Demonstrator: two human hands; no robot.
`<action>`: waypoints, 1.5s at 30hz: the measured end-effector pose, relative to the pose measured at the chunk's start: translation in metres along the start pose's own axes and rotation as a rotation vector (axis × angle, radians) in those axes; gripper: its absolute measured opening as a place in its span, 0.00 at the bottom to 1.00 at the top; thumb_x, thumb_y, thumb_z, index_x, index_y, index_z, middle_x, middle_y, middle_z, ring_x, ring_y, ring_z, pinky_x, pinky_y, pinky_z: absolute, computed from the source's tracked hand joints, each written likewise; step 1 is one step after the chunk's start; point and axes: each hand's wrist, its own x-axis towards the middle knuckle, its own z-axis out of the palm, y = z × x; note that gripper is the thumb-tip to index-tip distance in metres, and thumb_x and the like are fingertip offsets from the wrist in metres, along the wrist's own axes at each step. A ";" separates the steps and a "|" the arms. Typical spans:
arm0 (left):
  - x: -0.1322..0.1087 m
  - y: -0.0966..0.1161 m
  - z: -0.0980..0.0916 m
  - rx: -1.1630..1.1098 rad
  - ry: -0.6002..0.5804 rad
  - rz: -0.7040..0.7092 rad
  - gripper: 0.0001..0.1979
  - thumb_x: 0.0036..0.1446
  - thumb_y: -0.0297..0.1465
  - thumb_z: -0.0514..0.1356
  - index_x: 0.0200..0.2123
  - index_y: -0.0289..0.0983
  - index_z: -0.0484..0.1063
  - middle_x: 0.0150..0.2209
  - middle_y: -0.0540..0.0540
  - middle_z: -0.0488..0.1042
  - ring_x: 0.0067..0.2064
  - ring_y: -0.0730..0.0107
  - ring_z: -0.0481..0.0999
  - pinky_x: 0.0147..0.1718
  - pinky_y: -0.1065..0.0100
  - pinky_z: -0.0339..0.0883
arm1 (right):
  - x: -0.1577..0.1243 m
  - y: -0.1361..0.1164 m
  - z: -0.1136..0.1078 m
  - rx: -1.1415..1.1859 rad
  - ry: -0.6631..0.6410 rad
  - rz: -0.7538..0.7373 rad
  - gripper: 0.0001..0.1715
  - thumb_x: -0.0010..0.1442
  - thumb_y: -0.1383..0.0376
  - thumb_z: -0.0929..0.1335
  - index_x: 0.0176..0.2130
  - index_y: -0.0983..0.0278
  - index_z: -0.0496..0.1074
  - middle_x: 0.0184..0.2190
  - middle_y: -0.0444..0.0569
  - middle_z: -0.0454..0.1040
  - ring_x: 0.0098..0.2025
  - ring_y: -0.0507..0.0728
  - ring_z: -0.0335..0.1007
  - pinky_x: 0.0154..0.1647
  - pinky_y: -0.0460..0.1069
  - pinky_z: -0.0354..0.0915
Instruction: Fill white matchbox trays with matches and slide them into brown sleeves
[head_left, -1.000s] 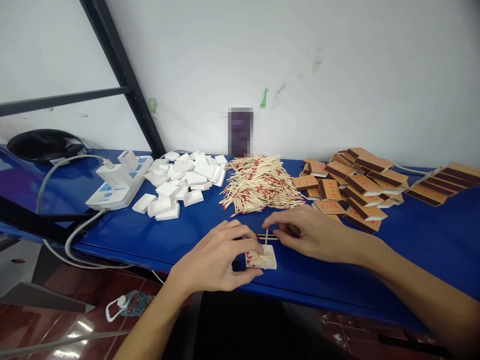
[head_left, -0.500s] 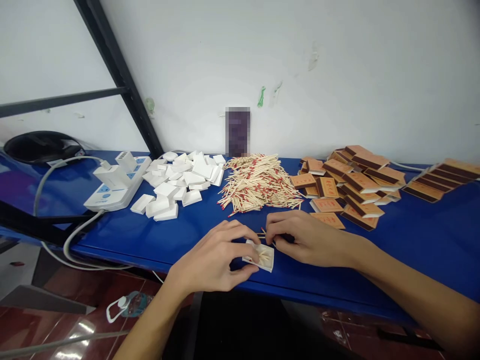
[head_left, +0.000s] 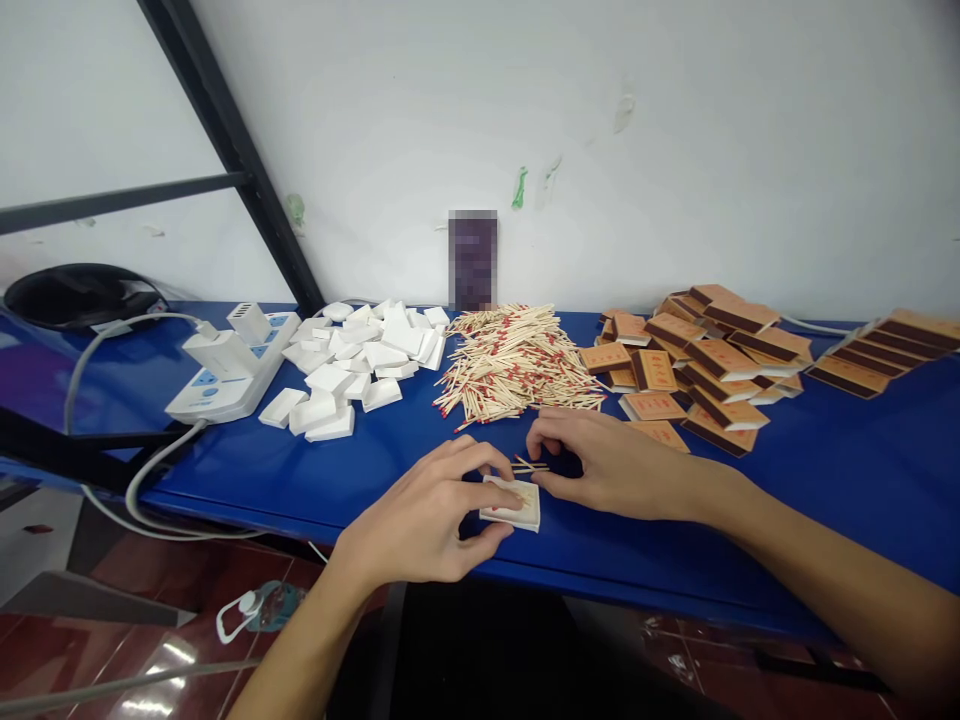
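Observation:
My left hand grips a small white matchbox tray at the table's front edge, with its index finger reaching inside. A few matches lie in the tray, partly covered by the fingers. Just behind the tray, several loose matches rest on the blue table. My right hand is beside them, thumb and index finger apart, the thumb close to the tray's right corner. Further back is a big heap of red-tipped matches.
White trays are piled at left, next to a power strip with plugs and cables. Orange matchbox sleeves are heaped at right, with a leaning row beyond. A blurred dark upright object stands against the wall.
The right hand's thumb and index finger have spread apart, uncovering more of the loose matches. The tray sits flatter and slightly further left in the left hand.

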 end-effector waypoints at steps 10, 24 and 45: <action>0.003 0.002 0.000 -0.063 0.027 -0.097 0.12 0.57 0.28 0.65 0.45 0.38 0.71 0.48 0.47 0.71 0.50 0.66 0.71 0.51 0.67 0.65 | -0.004 0.007 -0.001 -0.030 -0.094 -0.032 0.03 0.63 0.65 0.66 0.35 0.61 0.67 0.33 0.44 0.71 0.33 0.54 0.65 0.33 0.49 0.57; 0.002 0.002 0.002 -0.036 0.072 -0.214 0.19 0.54 0.32 0.67 0.45 0.42 0.63 0.44 0.51 0.71 0.46 0.65 0.72 0.45 0.65 0.65 | -0.002 -0.023 0.003 -0.009 -0.018 -0.159 0.03 0.63 0.68 0.66 0.35 0.62 0.69 0.31 0.42 0.71 0.30 0.51 0.65 0.30 0.47 0.54; 0.003 0.003 0.000 0.020 0.011 -0.184 0.20 0.55 0.40 0.68 0.47 0.43 0.66 0.44 0.52 0.75 0.46 0.62 0.74 0.50 0.61 0.62 | 0.004 -0.028 0.011 0.165 0.014 -0.003 0.12 0.58 0.63 0.71 0.29 0.62 0.65 0.19 0.35 0.60 0.21 0.48 0.52 0.24 0.46 0.48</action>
